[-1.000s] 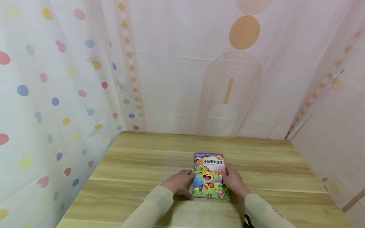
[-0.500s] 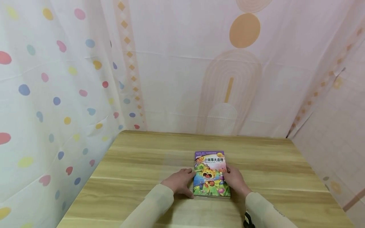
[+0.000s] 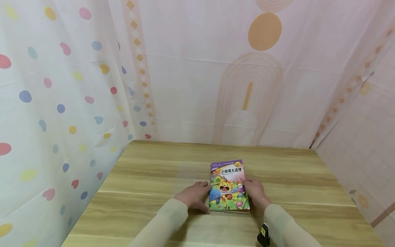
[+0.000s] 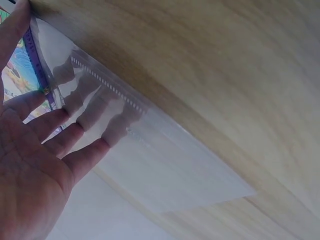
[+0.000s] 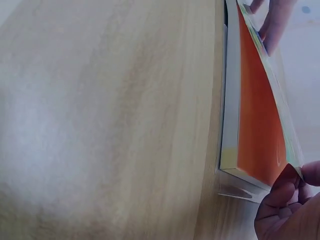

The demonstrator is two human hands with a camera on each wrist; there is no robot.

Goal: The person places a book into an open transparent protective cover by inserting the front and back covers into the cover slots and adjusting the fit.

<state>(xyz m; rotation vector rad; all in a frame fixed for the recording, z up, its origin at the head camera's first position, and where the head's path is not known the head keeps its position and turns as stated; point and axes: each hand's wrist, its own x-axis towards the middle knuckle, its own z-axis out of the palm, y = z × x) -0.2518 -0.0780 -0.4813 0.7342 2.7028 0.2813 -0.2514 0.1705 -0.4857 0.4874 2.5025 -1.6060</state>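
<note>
A storybook (image 3: pixel 226 187) with a colourful cartoon cover and a purple top band lies on the table, a clear plastic cover sheet (image 4: pixel 170 165) under it. My left hand (image 3: pixel 193 197) is at the book's left edge, its fingers fairly straight and resting against the book and the plastic. On the other side my right hand (image 3: pixel 255 193) pinches the right edge of the front cover between thumb and fingers. The cover is raised a little, and an orange page (image 5: pixel 257 110) shows beneath it in the right wrist view.
The wood-grain table (image 3: pixel 148 181) extends around the book. A dotted curtain (image 3: pixel 71 103) hangs on the left and a pale patterned curtain (image 3: pixel 191 85) behind. A small black device (image 3: pixel 263 236) is at the right wrist.
My right hand has lifted the right side of the front cover slightly, and the cover now tilts up. The left hand has stayed at the left edge.
</note>
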